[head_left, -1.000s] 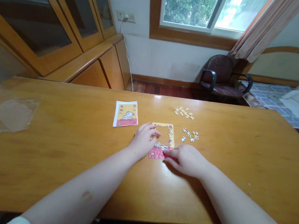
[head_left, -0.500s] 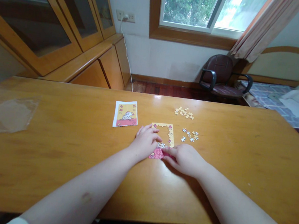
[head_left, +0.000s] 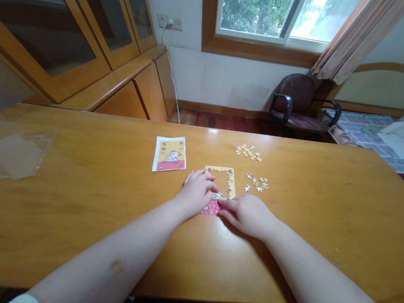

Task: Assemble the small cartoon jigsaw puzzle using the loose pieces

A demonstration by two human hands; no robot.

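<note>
A wide wooden table (head_left: 69, 214) seen from above, with a person's two bare forearms reaching in from the near edge. At the far left lies a flat clear plastic bag (head_left: 12, 156). Left of centre sits a small picture card (head_left: 170, 154) showing a cartoon animal on yellow. Just right of it, the left hand (head_left: 196, 193) rests palm down, fingers loosely spread over the left edge of a partly built jigsaw puzzle (head_left: 226, 178) – yellow border, pink bottom row, bare middle. The right hand (head_left: 249, 214) covers the puzzle's near right corner, fingers curled; whether it pinches a piece cannot be told. Right of the puzzle lie a few loose pieces (head_left: 257, 183), with a second cluster (head_left: 249, 152) farther off. Beyond the table stands a dark armchair (head_left: 296, 100).
</note>
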